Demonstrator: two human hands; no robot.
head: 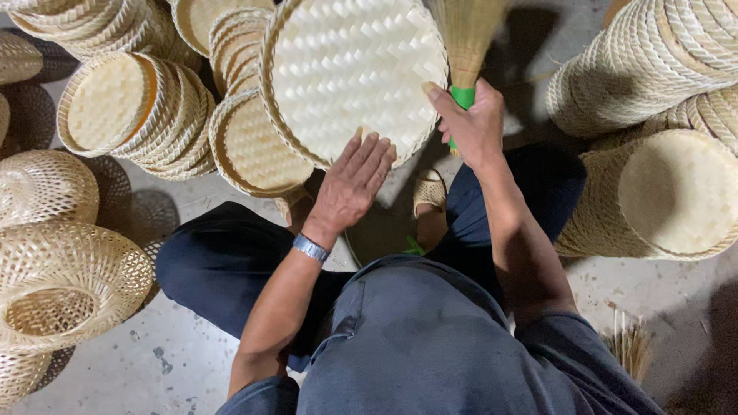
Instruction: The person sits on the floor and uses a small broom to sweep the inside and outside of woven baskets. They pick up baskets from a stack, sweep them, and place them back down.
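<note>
The left hand (351, 183) lies flat, fingers spread, against the lower rim of a round woven bamboo tray (350, 73) tilted up before the person. Just right of the tray, the right hand (473, 123) is clenched around the green handle of a straw brush (464, 46), whose bristles overlap its upper right rim.

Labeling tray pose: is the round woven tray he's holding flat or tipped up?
Tipped up: tray shows its woven inside to the camera, left hand on its lower rim.

A grey concrete floor (154, 369), speckled with pale spots, carries everything. Stacks of round woven bamboo trays (138, 115) lie on their sides at the upper left, and more stacks (653, 192) rest at the right. Open-weave baskets (65, 284) sit along the left edge. A small tuft of straw (632, 346) lies at the lower right.
</note>
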